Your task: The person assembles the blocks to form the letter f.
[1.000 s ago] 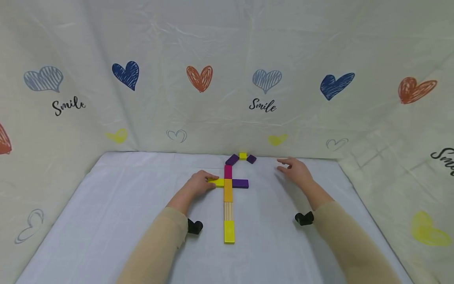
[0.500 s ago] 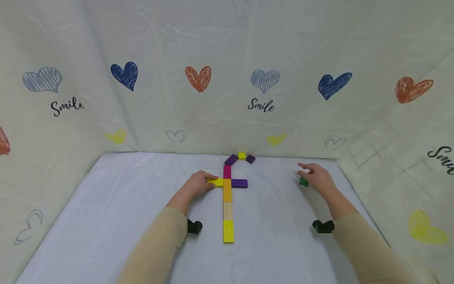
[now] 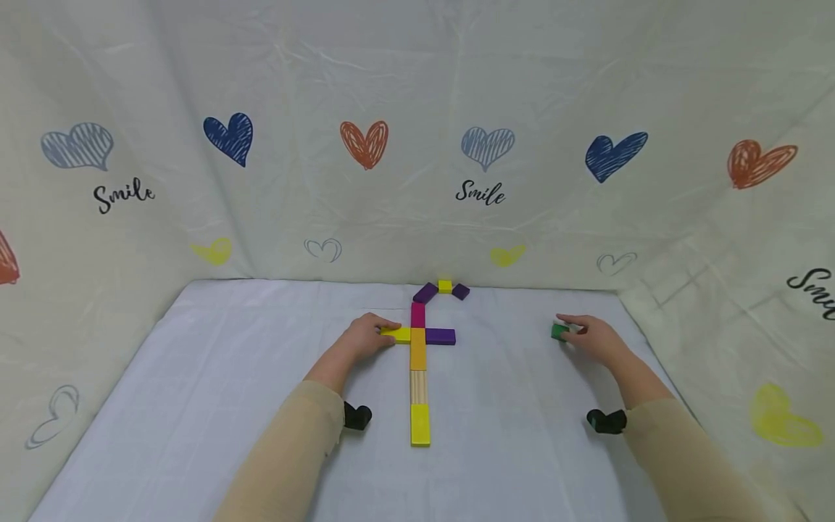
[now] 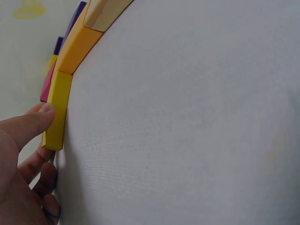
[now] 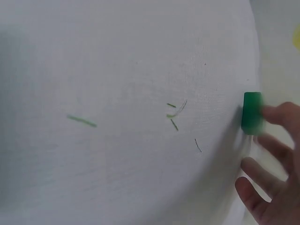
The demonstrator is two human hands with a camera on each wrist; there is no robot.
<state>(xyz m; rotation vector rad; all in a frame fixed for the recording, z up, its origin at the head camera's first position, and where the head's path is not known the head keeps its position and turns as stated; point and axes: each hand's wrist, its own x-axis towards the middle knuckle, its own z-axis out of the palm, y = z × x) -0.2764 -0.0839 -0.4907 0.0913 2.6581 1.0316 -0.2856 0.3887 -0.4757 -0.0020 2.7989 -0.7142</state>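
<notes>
In the head view my left hand (image 3: 362, 338) holds the outer end of a yellow block (image 3: 402, 335). The left wrist view has its thumb (image 4: 35, 123) laid on that yellow block's side. Across the table, my right hand (image 3: 596, 341) reaches round a small green block (image 3: 557, 331). Its thumb touches the green block in the right wrist view, while the forefinger extends past it with a narrow gap in the head view. An orange block (image 3: 418, 349) joins the yellow one, a purple block (image 3: 441, 336) and a magenta block (image 3: 418, 315).
Below the orange block run a bare wood block (image 3: 418, 387) and a yellow block (image 3: 420, 425). Above the magenta one, a purple block (image 3: 426, 293), a yellow cube (image 3: 445, 287) and another purple block (image 3: 461, 291) curve along the back. A printed cloth wall (image 3: 417, 217) rises behind the table.
The right hand has moved right, away from the curved row, then down to the green block, which has come into sight. The left hand has stayed on the yellow block.
</notes>
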